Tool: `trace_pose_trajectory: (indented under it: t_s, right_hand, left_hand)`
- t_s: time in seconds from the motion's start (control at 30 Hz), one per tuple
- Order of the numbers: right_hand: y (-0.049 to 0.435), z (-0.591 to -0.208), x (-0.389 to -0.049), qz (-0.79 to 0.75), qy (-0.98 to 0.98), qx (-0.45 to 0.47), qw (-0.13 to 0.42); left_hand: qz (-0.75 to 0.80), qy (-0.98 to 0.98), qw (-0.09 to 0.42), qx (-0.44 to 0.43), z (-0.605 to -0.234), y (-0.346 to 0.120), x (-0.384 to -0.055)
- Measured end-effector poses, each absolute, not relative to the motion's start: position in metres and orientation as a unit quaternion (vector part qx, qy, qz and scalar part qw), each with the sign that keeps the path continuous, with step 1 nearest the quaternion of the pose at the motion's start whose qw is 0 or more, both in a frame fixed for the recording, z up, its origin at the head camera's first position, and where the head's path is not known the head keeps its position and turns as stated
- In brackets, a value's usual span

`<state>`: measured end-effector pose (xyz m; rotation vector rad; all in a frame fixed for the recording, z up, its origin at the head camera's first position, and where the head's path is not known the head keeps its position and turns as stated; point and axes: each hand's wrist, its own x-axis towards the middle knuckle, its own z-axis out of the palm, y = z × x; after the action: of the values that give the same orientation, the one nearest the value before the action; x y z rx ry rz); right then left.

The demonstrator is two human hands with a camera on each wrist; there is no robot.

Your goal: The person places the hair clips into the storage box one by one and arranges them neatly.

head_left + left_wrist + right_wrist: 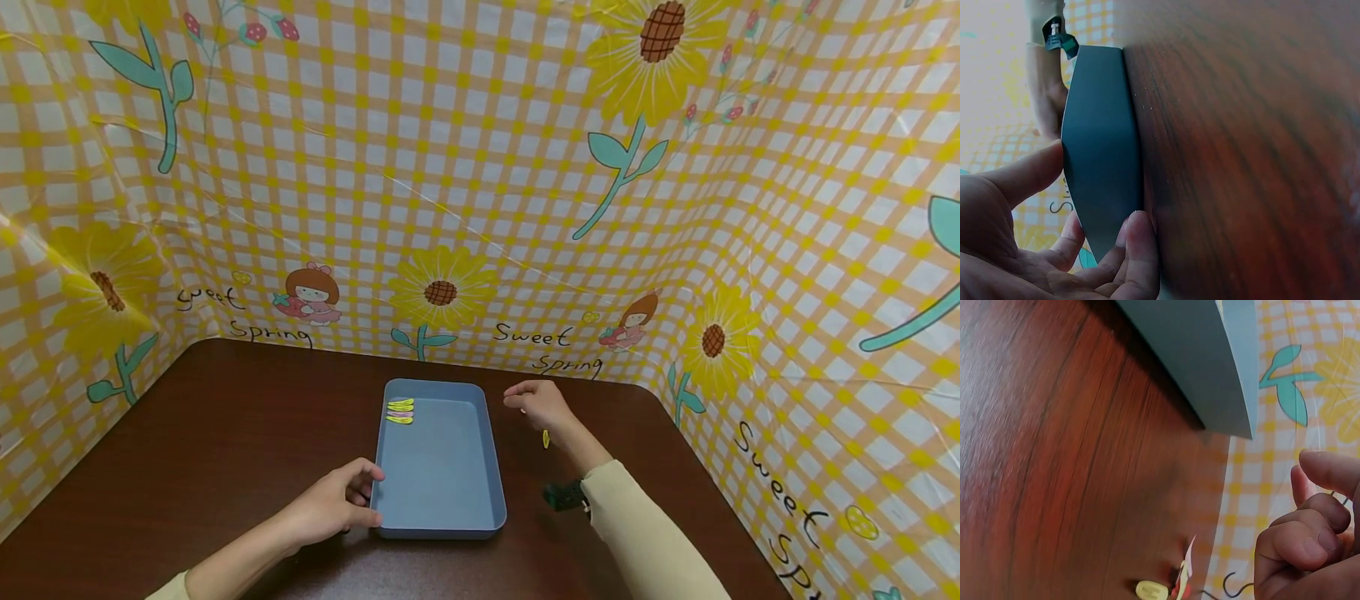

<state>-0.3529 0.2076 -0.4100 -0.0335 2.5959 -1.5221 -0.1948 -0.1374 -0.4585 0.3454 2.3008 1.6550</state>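
Note:
A shallow blue-grey tray lies on the dark wooden table. Several snap hair clips, yellow and pink, lie side by side in its far left corner. My left hand grips the tray's left wall near the front; its thumb and fingers are at the rim and outer side. To the right of the tray, my right hand is held over the table with its fingers bent. I cannot see whether anything is between its thumb and forefinger. Near that wrist lies a yellow hair clip.
In the right wrist view, a yellow clip and pink and red pieces show at the bottom edge. A checked cloth printed with sunflowers walls the table at the back and sides. A dark device is strapped on the right wrist.

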Motion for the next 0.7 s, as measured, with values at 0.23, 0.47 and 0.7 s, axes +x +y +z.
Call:
trace_pose_trajectory:
  t_s: [0.23, 0.47, 0.7]
  right_hand:
    - [0.225, -0.415, -0.354, -0.502, 0.863, -0.001, 0.052]
    - [0.242, -0.421, -0.356, -0.503, 0.863, 0.011, 0.049]
    - [0.255, -0.428, -0.355, -0.52, 0.853, 0.012, 0.055]
  left_hand:
    - [0.575, 0.796, 0.145, 0.118, -0.459, -0.137, -0.195]
    - [0.575, 0.796, 0.144, 0.118, -0.458, -0.137, -0.195]
    - [0.574, 0.798, 0.142, 0.118, -0.46, -0.137, -0.195]
